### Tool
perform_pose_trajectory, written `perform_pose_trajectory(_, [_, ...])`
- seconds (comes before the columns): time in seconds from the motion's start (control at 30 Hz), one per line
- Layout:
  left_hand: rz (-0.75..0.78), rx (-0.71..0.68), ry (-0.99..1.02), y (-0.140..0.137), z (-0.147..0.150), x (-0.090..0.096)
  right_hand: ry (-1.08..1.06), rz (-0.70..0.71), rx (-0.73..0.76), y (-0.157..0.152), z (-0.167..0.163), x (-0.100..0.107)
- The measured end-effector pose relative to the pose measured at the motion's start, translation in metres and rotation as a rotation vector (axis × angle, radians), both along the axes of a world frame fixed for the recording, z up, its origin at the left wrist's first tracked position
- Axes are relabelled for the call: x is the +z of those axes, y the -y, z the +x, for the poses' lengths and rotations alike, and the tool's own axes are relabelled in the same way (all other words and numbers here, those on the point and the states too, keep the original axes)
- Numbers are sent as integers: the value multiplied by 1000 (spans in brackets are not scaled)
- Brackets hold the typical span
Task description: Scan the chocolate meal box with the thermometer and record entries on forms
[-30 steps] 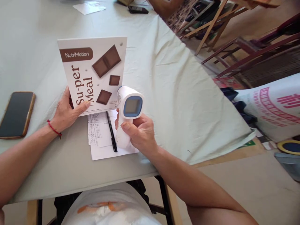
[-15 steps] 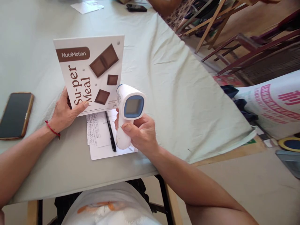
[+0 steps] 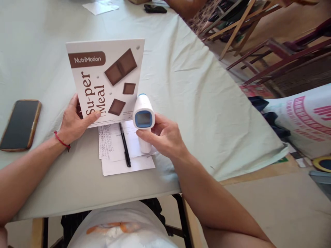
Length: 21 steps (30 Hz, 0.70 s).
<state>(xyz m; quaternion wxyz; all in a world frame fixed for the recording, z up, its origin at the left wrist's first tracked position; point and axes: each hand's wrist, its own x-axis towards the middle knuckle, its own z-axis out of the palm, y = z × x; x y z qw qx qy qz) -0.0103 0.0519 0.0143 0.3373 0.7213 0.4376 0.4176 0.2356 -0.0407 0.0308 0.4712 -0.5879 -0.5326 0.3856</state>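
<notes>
We see the left hand point(image 3: 73, 120) at the lower left corner of the box point(image 3: 108, 82); its thumb lies on the printed front, and the other fingers go behind, where we cannot see them fully. So the fingers are closed on the edge. The box leans with its front toward us, above the table point(image 3: 196, 106); whether its bottom touches something, we cannot tell.

Our right hand point(image 3: 168, 137) has its fingers curled around the handle of the thermometer point(image 3: 143, 115), with the thumb just below the screen. The thermometer is upright, near the lower right corner of the box; we cannot tell if they touch.

Below both there are papers point(image 3: 111, 166), and the pen point(image 3: 125, 144) lies across them. The phone point(image 3: 20, 125) lies flat to the left, apart from the left hand.
</notes>
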Motion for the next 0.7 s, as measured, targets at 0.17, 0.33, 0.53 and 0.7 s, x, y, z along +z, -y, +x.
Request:
perform_pose_trajectory(0.17, [-18,-7,47,0,-2,-4,270,-139,81,1,13,10])
perform_pose_trajectory(0.33, [-3,-9,67,-3,-4,-9,611,-235,9,-2,20,9])
perform_pose_trajectory(0.53, [74,43,2,-8,-8,-17,971,-59,-113,-7,29,-20])
perform_pose_trajectory(0.7, [162,-26,-123,-16,-14,-23,1036,185,-187,-4,30,-36])
